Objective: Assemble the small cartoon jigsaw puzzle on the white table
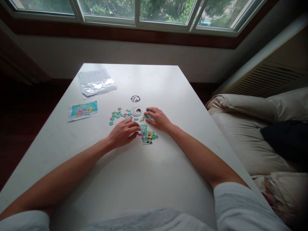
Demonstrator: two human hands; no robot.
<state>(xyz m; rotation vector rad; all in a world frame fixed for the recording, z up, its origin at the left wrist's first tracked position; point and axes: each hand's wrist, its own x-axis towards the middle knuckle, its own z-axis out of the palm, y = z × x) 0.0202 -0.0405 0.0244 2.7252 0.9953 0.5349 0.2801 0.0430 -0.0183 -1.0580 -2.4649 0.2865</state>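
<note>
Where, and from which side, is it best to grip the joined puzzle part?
Probably grip the joined puzzle part by its short, straight near edge, coming from the person's side. It lies flat, with loose pieces beyond it and the left hand at its left edge. Sliding may be safer than lifting.

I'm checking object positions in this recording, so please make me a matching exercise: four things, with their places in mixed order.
Things
1. Joined puzzle section
2. Clear plastic bag
3. Right hand
4. Picture sheet

Places
A. Among loose pieces, right of the silvery disc
B. On the table's left side, nearer the person than the bag
C. Next to the left hand's fingertips
D. Near the table's far left corner

Pairs: 1-C, 2-D, 3-A, 4-B
</note>
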